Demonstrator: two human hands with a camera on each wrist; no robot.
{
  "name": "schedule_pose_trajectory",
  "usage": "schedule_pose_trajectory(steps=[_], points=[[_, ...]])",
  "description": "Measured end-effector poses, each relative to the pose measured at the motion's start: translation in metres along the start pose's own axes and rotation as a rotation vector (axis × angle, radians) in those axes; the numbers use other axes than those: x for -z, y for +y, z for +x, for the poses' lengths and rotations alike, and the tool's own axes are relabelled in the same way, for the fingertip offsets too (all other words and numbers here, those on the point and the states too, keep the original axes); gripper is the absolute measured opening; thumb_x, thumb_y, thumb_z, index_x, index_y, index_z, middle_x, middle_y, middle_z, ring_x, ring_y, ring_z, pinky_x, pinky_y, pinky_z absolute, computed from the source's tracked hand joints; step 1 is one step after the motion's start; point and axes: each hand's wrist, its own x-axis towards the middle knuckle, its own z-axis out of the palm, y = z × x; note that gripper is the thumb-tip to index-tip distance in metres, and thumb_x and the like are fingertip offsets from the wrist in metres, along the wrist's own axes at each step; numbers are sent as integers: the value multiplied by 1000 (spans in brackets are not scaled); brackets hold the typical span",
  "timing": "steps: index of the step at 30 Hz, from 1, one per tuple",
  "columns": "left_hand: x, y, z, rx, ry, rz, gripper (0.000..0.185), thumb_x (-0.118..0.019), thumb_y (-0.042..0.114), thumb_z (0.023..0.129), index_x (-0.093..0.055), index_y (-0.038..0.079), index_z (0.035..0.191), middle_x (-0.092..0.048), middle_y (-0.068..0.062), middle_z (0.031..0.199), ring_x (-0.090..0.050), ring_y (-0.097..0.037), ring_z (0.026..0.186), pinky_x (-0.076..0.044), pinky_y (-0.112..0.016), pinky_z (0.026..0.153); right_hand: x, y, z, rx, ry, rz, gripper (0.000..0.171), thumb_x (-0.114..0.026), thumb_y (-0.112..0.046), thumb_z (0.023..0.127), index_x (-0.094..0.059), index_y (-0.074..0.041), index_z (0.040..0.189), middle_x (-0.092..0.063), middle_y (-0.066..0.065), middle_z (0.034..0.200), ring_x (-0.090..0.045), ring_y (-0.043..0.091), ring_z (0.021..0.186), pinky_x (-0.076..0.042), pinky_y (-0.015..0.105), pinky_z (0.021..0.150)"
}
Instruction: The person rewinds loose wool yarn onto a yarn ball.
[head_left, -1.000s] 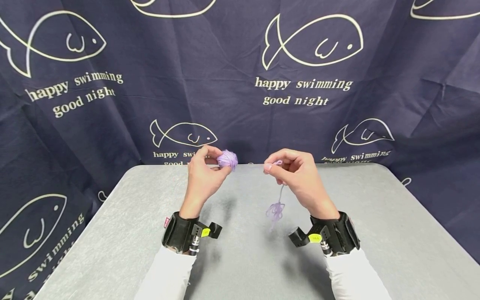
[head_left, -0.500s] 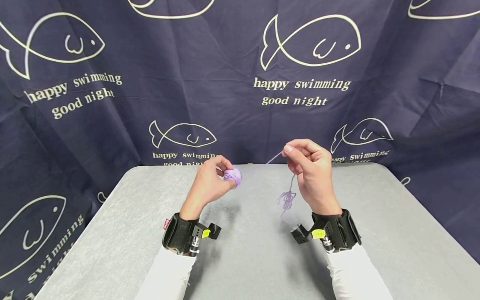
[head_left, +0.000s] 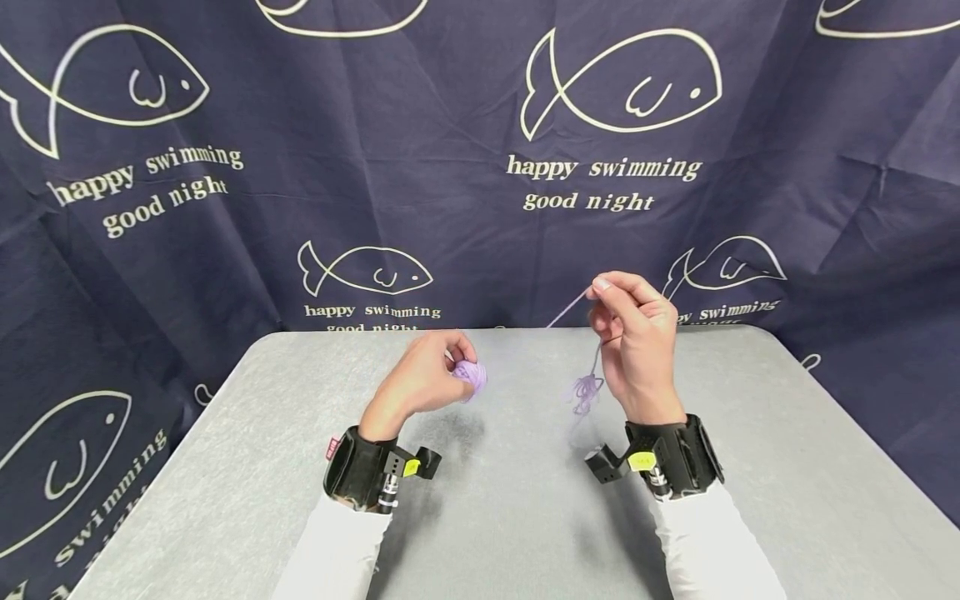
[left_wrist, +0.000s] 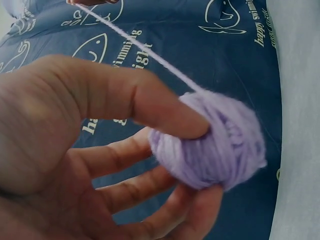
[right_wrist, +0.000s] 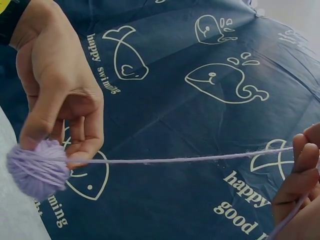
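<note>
A small ball of lilac yarn [head_left: 470, 379] is held above the table between the thumb and fingers of my left hand [head_left: 423, 379]. In the left wrist view, the thumb presses the near side of the yarn ball [left_wrist: 220, 145] and fingertips support it from beneath. A taut strand [right_wrist: 185, 160] runs from the ball to my right hand [head_left: 637, 342], which pinches it between thumb and forefinger, higher and farther right. Below the right hand dangles a loose, looped tangle of the same yarn [head_left: 587, 392]. Only part of the right hand [right_wrist: 300, 185] shows in the right wrist view.
A light grey table [head_left: 510, 517] spreads beneath both hands. Behind its far edge hangs a dark blue curtain [head_left: 465, 167] printed with white fish and lettering. Each wrist wears a black strap [head_left: 363, 467] with a small camera mount.
My right hand has moved right and up, drawing the strand out longer. My left hand has lowered slightly and turned with the ball. The dangling tangle has shifted right with the right hand.
</note>
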Motion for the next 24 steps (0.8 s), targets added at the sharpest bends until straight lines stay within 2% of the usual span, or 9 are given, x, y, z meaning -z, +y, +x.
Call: schedule_pose_trajectory(steps=[7,12,14,19,24], points=[[0,1,-3,-35,-205,-73,28,-73,-4,66,-67,11,89,-62,-2,84,-61,-18,75,-50,-30,69,3,3,4,68,98,37,13,-64,15,89,-70,5,83,-67,12,70,-50,10,48,-38,14,45],[2,4,-5,-85,-341,-92,31,-71,-7,68,-68,12,92,-64,0,90,-64,-19,84,-53,-32,77,6,6,7,145,165,44,11,-66,16,87,-69,7,83,-67,12,70,-49,10,46,-39,13,43],[3,5,-5,-126,-389,-106,32,-70,-8,68,-68,11,93,-65,0,92,-65,-18,85,-54,-31,78,7,8,8,167,185,35,10,-67,16,86,-70,7,84,-67,13,70,-49,10,46,-38,13,41],[5,6,-7,-231,-485,-187,31,-68,-10,70,-69,9,94,-66,0,95,-64,-19,86,-60,-32,72,10,12,10,204,235,-19,10,-69,14,85,-71,5,83,-68,11,69,-48,9,45,-36,12,38],[7,7,-8,-275,-562,-299,31,-66,-11,73,-68,7,98,-65,-2,97,-64,-23,91,-61,-37,71,15,16,13,220,291,-76,11,-69,15,86,-72,4,84,-69,9,70,-48,8,46,-37,12,39]])
